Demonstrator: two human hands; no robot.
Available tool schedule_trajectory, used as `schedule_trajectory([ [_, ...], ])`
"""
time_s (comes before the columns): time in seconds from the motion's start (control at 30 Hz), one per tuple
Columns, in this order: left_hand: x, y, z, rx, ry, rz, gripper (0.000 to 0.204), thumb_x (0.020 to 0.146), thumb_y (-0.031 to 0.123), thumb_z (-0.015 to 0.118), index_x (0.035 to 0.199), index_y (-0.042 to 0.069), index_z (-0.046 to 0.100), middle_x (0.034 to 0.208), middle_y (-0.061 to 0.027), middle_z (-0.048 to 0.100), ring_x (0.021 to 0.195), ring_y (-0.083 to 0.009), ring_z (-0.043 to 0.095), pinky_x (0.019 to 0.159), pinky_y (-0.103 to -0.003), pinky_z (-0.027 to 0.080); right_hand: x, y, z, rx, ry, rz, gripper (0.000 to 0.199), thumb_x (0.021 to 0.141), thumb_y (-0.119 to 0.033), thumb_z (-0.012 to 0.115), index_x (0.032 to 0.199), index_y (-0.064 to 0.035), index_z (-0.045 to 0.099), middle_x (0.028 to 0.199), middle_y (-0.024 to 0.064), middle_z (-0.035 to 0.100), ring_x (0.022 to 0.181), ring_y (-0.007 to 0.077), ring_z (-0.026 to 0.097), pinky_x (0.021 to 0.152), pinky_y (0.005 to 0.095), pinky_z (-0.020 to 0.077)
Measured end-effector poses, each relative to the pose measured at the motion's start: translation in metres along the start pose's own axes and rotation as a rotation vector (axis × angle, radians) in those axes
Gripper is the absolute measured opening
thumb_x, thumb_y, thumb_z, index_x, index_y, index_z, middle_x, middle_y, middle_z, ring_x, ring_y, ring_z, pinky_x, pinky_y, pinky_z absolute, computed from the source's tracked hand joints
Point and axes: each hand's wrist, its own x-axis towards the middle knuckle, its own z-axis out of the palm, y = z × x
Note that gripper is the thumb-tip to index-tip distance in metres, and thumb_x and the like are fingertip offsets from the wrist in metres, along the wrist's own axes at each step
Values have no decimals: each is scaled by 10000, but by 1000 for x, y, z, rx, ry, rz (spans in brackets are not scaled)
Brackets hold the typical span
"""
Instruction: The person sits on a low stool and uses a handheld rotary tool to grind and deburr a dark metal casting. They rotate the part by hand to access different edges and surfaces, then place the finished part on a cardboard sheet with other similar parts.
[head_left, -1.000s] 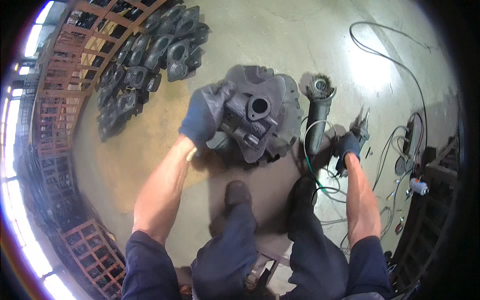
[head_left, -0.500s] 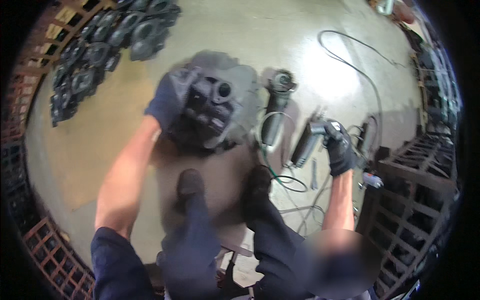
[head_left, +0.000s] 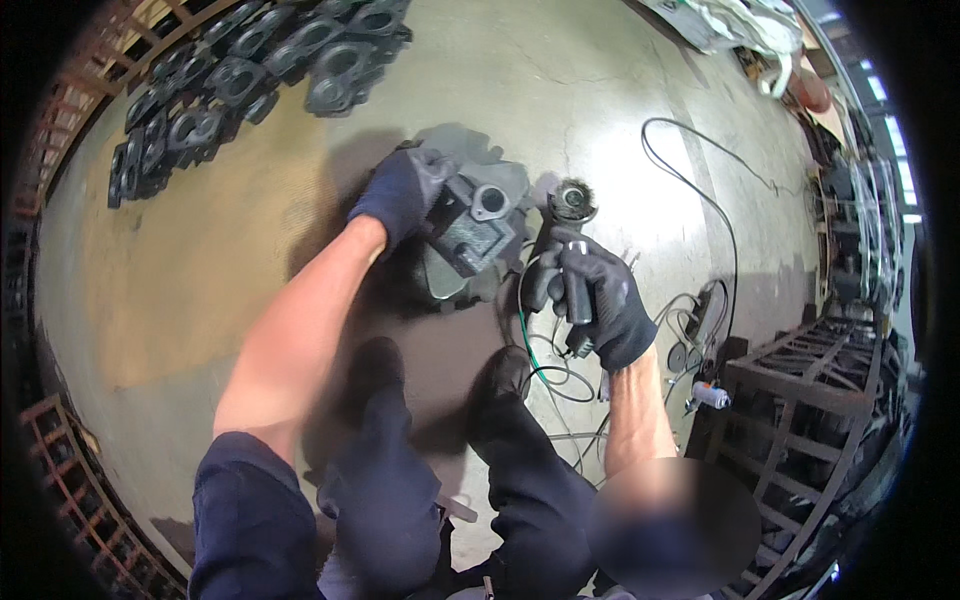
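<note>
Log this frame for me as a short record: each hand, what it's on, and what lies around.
Left hand: gloved, on the left side of a dark casting
Right hand: gloved, fingers around a dark cylindrical tool; exact type unclear
Beyond right hand: grinder with wire brush, partly hidden by the hand
Upper left: other castings, grouped on the floor
Right side: black cable looping on the floor; metal rack
</note>
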Motion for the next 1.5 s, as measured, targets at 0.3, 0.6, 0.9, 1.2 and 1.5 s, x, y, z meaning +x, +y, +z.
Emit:
schedule_trajectory([
  [0.3, -5, 3, -1, -226, 26, -231, 503, 944, 423, 625, 1097, -54, 665, 1032, -256, 697, 907, -339, 670, 835, -408, 498, 38, -72, 62, -1348, -124, -187, 365, 890, -178, 642, 1210, -5, 610, 939, 255, 687, 909, 363, 691, 821, 425, 541],
  [0.6, -5, 7, 0, -232, 17, -186, 351, 972, 313, 603, 1113, 6, 697, 1098, -203, 703, 966, -322, 656, 876, -374, 486, 81, -66, 67, -1567, -247, -298, 422, 823, -182, 725, 1188, 12, 640, 974, 235, 706, 911, 371, 697, 821, 401, 543],
  [0.9, -9, 25, -12, -324, 16, -105, 382, 961, 325, 609, 1165, 13, 689, 1119, -213, 700, 987, -335, 661, 905, -378, 484, 72, -96, 86, -1627, -242, -501, 357, 826, -206, 756, 1111, -3, 687, 915, 200, 705, 858, 352, 690, 777, 401, 539],
  [1.2, -6, 12, -4, -263, 51, -169, 424, 943, 351, 636, 1171, -3, 684, 1114, -228, 702, 966, -338, 666, 896, -372, 490, 65, -89, 84, -1543, -194, -602, 353, 836, -241, 765, 1098, -13, 698, 915, 188, 705, 830, 342, 682, 756, 398, 530],
  [1.5, -8, 22, -8, -310, 13, -110, 285, 952, 257, 584, 1202, 130, 641, 1143, -159, 686, 1009, -324, 655, 888, -379, 495, 90, -55, 72, -729, 35, -439, 515, 927, -468, 675, 858, 41, 697, 699, 117, 639, 658, 151, 547, 649, 332, 473],
])
